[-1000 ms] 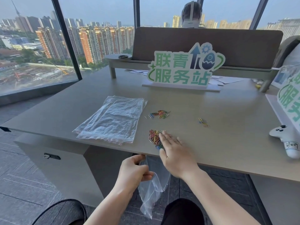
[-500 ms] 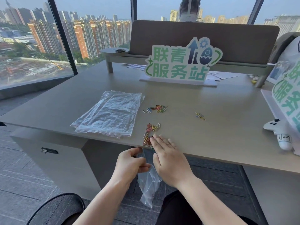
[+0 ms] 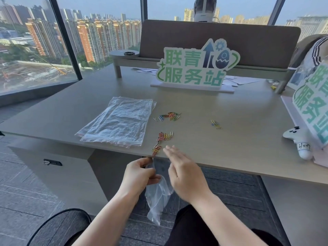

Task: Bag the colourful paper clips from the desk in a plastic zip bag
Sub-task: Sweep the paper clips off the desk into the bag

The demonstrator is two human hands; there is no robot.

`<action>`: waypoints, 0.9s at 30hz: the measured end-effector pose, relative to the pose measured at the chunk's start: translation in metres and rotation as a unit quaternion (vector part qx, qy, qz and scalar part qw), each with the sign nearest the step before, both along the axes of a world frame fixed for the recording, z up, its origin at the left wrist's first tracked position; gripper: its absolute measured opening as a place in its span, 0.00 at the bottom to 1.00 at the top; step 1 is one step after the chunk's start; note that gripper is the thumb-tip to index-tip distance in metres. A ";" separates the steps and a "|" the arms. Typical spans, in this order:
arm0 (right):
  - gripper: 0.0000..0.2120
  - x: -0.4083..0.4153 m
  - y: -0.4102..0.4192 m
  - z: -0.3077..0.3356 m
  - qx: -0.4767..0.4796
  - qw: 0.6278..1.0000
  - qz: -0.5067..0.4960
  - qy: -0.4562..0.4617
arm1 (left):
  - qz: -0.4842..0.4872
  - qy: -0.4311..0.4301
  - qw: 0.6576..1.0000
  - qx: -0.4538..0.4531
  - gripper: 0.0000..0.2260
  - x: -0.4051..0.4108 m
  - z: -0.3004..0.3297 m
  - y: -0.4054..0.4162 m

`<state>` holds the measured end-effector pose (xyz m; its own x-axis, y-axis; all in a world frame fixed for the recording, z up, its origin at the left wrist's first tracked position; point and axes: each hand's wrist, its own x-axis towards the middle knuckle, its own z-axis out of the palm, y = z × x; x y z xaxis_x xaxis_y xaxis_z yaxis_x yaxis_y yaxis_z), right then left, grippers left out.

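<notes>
My left hand [image 3: 140, 174] pinches the mouth of a clear plastic zip bag [image 3: 158, 197] that hangs below the desk's front edge [image 3: 230, 166]. My right hand [image 3: 184, 173] is flat, fingers apart, at the edge beside the bag, holding nothing. A trail of colourful paper clips [image 3: 162, 141] runs from the desk down to the edge above the bag. A second clip cluster [image 3: 168, 116] lies farther back, and a small third group [image 3: 216, 124] sits to the right.
A stack of spare clear bags [image 3: 119, 121] lies left of the clips. A green-lettered standing sign [image 3: 195, 68] is at the back, another sign [image 3: 312, 105] and a white game controller [image 3: 298, 141] at the right. A drawer unit [image 3: 53, 162] stands under the desk.
My right hand swept the near clip pile toward the desk edge, spreading it into a trail, then slid back off the edge. The left hand kept holding the bag below.
</notes>
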<state>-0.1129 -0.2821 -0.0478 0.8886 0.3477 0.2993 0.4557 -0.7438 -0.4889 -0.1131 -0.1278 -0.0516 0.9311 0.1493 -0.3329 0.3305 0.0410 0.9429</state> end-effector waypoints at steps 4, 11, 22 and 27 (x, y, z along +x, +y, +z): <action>0.25 0.047 -0.002 0.004 -0.016 0.998 -0.038 0.037 | -0.001 0.000 1.000 0.009 0.24 -0.001 -0.001 0.003; 0.27 0.103 0.014 0.006 -0.096 0.988 -0.006 0.124 | -0.005 -0.004 1.000 0.004 0.22 -0.002 0.002 0.004; 0.24 0.090 0.020 0.000 -0.105 0.988 0.075 0.078 | -0.004 -0.019 1.000 -0.004 0.17 -0.003 0.003 0.010; 0.24 0.077 0.019 -0.005 -0.103 0.988 0.098 0.063 | -0.003 -0.029 1.000 -0.008 0.18 -0.006 0.008 0.009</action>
<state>-0.0363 -0.2626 -0.0524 0.8233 0.5594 0.0962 0.5469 -0.7366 -0.3978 -0.1189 -0.1187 -0.0441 0.9500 0.1388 -0.2797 0.2748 0.0536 0.9600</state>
